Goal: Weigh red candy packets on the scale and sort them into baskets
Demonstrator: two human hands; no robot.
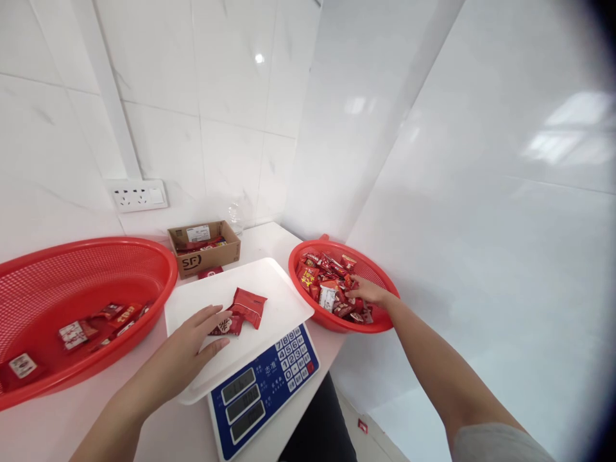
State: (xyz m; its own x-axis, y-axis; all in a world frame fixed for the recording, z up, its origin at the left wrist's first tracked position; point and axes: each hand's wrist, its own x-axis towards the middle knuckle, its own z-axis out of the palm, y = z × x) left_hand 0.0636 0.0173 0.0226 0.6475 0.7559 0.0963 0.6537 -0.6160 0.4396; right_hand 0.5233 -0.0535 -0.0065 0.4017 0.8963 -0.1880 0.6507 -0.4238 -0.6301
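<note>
The left hand (199,343), fingers slightly spread, reaches over snack packets (249,307) on the digital scale's white tray (283,292). The right hand (366,291) dips among red-wrapped snacks (332,276) in the right-hand red basket (387,285); its grip I cannot tell.

Beyond left hand (197,337): open cardboard box (212,258), marked SF; clear plastic container (235,219) beside it, near tiled wall (231,151). Higher, farther left: white wall socket (137,196). Below right hand (368,292), on floor (382,443): small red wrapper (362,426).
</note>
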